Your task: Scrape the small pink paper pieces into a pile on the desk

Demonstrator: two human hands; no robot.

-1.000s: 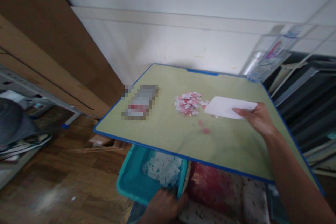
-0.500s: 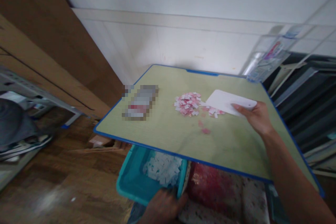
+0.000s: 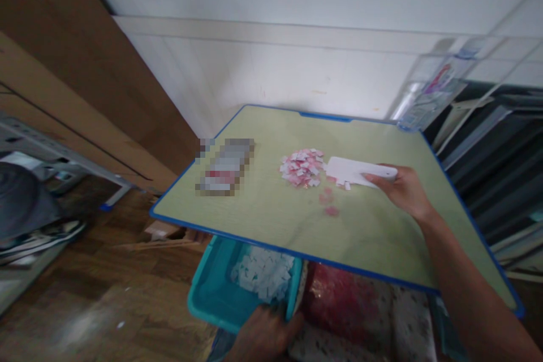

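Observation:
My right hand [image 3: 403, 189] is closed on the handle end of a white flat scraper [image 3: 350, 168] with a small hole in it. The scraper is held low over the table [image 3: 263, 209]. Its far end is beside a heap of small pink and white paper pieces [image 3: 302, 167]. Some loose pieces lie along its near edge, and a few pink ones lie nearer to me. Below the table's front edge, my left hand [image 3: 267, 328] grips the near right rim of a teal basin [image 3: 220, 300]. Inside the basin is a pile of white pieces [image 3: 265, 272].
A blurred-out flat item [image 3: 227, 167] lies on the table's left side. At the back right corner stands a clear plastic bottle [image 3: 441, 87]. Under the table, a red-stained surface [image 3: 339, 300] is right of the basin. Dark panels [image 3: 500, 158] stand at the right.
My right hand has moved left with the scraper, bringing it closer to the heap and covering some loose pieces. My left hand stays at the basin's rim.

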